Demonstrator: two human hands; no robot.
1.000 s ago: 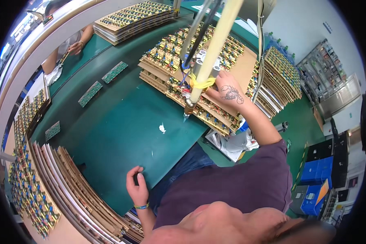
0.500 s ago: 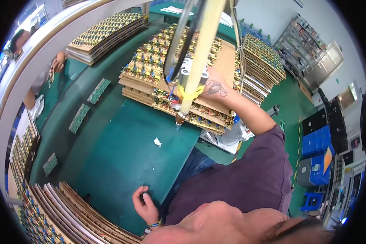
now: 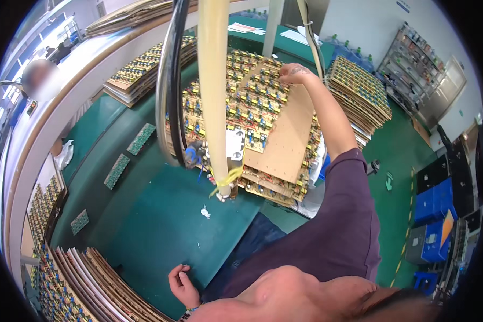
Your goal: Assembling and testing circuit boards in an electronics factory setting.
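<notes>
My right hand (image 3: 295, 74) reaches over a stack of cardboard sheets. Its fingers are bent together at the far right edge of the rows of small circuit boards (image 3: 252, 107), which carry yellow and blue parts. What the fingertips hold, if anything, is too small to make out. My left hand (image 3: 184, 288) lies near the front edge of the green work mat (image 3: 161, 225), loosely curled, thumb apart from the fingers, nothing in it. Between me and the stack hangs a pale tube tool (image 3: 214, 107) with a yellow tie, a white block and dark hoses.
Three green circuit panels (image 3: 116, 172) lie along the left strip of the bench. Board-covered sheets stand on edge (image 3: 107, 284) at the near left. More stacks (image 3: 359, 94) rise at the right and far left. A white scrap (image 3: 205, 212) lies on the mat. Another person (image 3: 40, 80) is beyond the frame.
My right hand has gone from behind the hanging tool to the stack's far right edge. The tool now appears farther left and lower. The whole view has shifted; my left hand stays by the mat's edge.
</notes>
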